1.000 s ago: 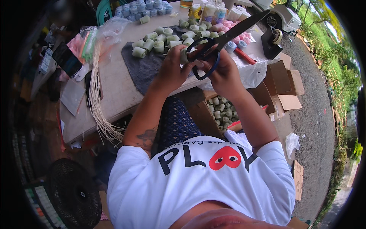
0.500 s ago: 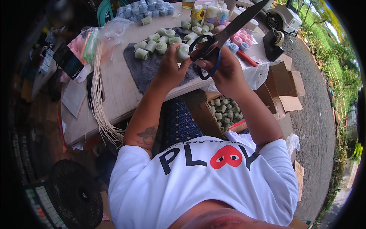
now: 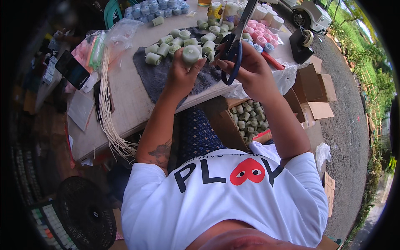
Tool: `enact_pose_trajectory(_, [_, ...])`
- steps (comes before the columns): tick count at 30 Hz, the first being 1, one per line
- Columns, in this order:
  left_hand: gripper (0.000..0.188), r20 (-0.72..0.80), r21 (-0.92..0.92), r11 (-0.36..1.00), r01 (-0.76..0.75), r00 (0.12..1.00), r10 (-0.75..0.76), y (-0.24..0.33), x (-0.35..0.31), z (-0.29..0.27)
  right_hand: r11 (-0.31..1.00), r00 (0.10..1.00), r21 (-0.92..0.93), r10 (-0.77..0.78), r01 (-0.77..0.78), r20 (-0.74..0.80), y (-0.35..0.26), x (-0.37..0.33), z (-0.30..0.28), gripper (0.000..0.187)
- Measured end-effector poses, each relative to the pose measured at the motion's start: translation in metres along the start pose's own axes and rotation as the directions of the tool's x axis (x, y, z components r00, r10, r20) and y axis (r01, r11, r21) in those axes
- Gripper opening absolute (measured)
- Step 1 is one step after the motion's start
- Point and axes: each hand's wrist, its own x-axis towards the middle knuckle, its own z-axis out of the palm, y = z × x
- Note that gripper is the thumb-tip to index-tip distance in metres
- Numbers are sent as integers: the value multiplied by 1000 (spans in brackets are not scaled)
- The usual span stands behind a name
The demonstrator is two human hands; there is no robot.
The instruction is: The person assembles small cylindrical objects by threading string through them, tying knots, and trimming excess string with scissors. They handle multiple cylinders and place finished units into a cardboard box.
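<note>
Between the thumb and fingers of my left hand [image 3: 181, 77] is a pale green candle [image 3: 191, 54], its round end facing up. My right hand [image 3: 255, 74] is wrapped round the dark blue handles of a pair of scissors [image 3: 238, 34], whose blades point up and away. The scissors are apart from the candle, just to its right. Several more green candles [image 3: 177, 41], short and cylindrical, some with wicks showing, lie beyond my hands on a dark grey cloth [image 3: 152, 79].
Pink candles [image 3: 260, 33], blue candles [image 3: 152, 7] and a red-handled tool [image 3: 273, 61] lie on the white table [image 3: 125, 91]. A tape dispenser [image 3: 301, 46] sits at its right edge. White wicks [image 3: 104, 104] hang over the near edge. Below stands a cardboard box [image 3: 223, 125] of green candles.
The candle in my left hand has turned, so its round end now faces up, and it has moved slightly left. The scissors' blades have swung leftward, more upright, farther from the candle.
</note>
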Motion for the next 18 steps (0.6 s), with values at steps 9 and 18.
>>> enact_pose_trajectory(9, [50, 170, -884, 365, 292, 928, -331, -17, 10, -25, 692, 767, 357, 472, -628, 434, 77, -83, 9, 61])
enact_pose_trajectory(18, [57, 199, -876, 363, 319, 923, -330, -13, 0, -20, 701, 725, 235, 565, -674, 393, 85, -36, 21, 58])
